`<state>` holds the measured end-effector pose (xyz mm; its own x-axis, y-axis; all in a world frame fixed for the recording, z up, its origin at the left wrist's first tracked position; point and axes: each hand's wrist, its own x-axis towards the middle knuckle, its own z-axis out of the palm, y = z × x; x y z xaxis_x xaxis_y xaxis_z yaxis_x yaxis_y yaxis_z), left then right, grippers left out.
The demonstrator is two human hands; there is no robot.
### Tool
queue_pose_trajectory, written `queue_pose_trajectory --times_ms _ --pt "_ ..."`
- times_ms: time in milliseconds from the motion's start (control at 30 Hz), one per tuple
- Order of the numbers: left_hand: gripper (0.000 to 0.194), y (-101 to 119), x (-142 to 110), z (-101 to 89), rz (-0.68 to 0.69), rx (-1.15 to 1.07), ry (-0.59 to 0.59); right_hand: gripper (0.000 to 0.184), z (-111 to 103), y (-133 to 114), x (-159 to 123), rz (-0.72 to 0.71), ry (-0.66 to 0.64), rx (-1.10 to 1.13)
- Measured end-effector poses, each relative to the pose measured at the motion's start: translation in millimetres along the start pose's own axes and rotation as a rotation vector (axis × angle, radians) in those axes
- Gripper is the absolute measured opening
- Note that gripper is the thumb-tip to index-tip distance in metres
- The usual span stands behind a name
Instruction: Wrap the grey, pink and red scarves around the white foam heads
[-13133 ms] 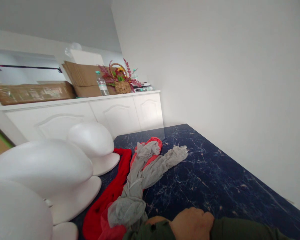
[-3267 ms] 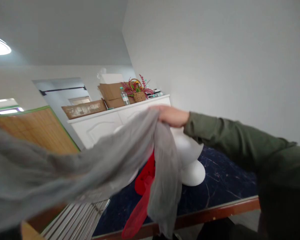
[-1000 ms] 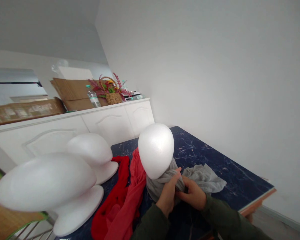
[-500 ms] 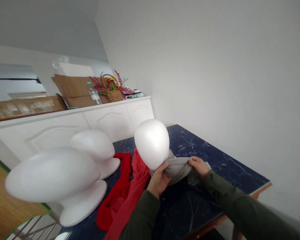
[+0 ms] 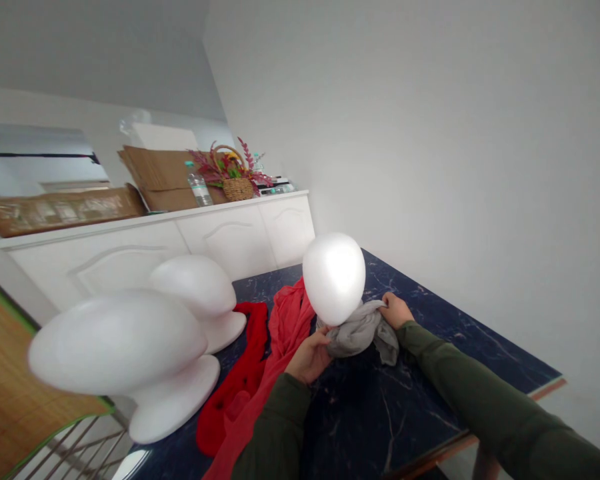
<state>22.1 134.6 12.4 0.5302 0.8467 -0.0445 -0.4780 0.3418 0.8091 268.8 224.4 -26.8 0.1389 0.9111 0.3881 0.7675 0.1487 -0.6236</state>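
Both hands gather a grey scarf [image 5: 361,330] under a foam head [image 5: 334,277].

The left hand [image 5: 309,357] pinches the near-left fold and the right hand [image 5: 394,311] clutches the far end, bunching cloth at the neck, probably to wrap it. Red scarves [image 5: 260,360] crowd the left; the dark surface [image 5: 430,380] lies open to its right edge.

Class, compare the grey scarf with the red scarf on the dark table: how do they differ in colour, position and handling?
The grey scarf is bunched around the base of the foam head; the red scarf lies stretched out along the table. The left hand and right hand grip the grey scarf; neither grips the red scarf. Grey is dull, red vivid. Both are thin, crumpled cloth.
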Motion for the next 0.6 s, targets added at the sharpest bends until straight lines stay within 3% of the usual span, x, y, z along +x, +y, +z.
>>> queue_pose_trajectory --times_ms 167,233,300,467,600 --pt "0.028 4 -6 1.6 -0.071 0.0 0.021 0.014 -4 2 -3 -0.002 -0.003 -0.006" --pt "0.033 6 -8 -1.8 -0.104 0.085 -0.005 0.02 -6 3 -3 -0.007 -0.016 -0.005" --pt "0.038 7 -6 -9.1 -0.091 0.252 0.044 0.02 -6 3 -3 0.0 -0.033 0.0" --pt "0.033 -1 12 -31.0 0.193 0.647 0.466 0.008 -2 0 -8 0.018 -0.109 0.035" --pt "0.05 -12 22 -30.7 0.353 0.67 0.514 0.007 6 -10 -18 -0.014 -0.16 0.126"
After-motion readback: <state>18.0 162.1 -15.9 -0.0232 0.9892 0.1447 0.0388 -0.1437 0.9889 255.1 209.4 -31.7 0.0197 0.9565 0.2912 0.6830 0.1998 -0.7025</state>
